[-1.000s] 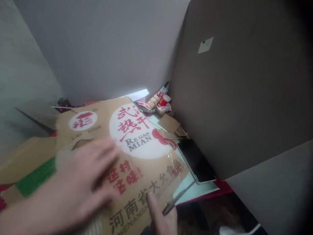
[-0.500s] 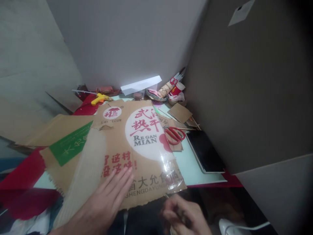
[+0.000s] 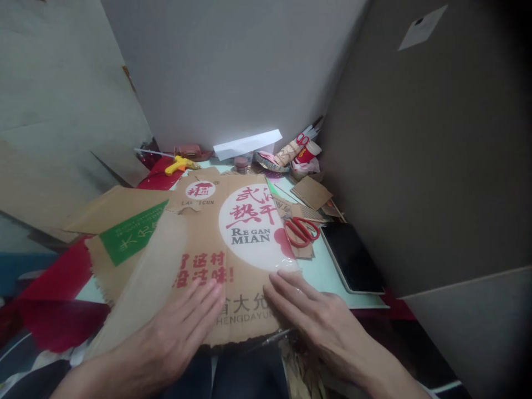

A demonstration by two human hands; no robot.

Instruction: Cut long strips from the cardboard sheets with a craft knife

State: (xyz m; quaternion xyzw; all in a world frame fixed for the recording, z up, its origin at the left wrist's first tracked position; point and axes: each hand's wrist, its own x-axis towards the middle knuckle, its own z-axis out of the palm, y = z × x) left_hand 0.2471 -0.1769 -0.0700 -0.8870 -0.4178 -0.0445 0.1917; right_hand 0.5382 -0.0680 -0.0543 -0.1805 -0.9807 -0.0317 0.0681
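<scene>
A large sheet of brown cardboard (image 3: 203,227) with red and black print spreads before me, its torn lower edge jutting over the table's front. My left hand (image 3: 187,316) lies flat on its lower middle, fingers stretched out. Flat on the lower right corner rests my right hand (image 3: 303,305), fingers also extended. A thin greyish metal tool (image 3: 278,336) pokes out at the cardboard's bottom edge beside the right thumb; whether the hand keeps hold of it is hidden. Red-handled scissors (image 3: 301,231) lie just right of the sheet.
A black-screened tablet (image 3: 351,257) lies to the right near the partition. Small cardboard pieces (image 3: 312,192) sit behind the scissors. Toward the back are a yellow glue gun (image 3: 179,165), a folded white paper strip (image 3: 248,145) and a red cup (image 3: 306,154). Another cardboard panel (image 3: 112,208) extends left.
My right hand has risen from below the cardboard's front edge and now presses flat on its lower right corner. My left hand stays in place. The view has shifted slightly.
</scene>
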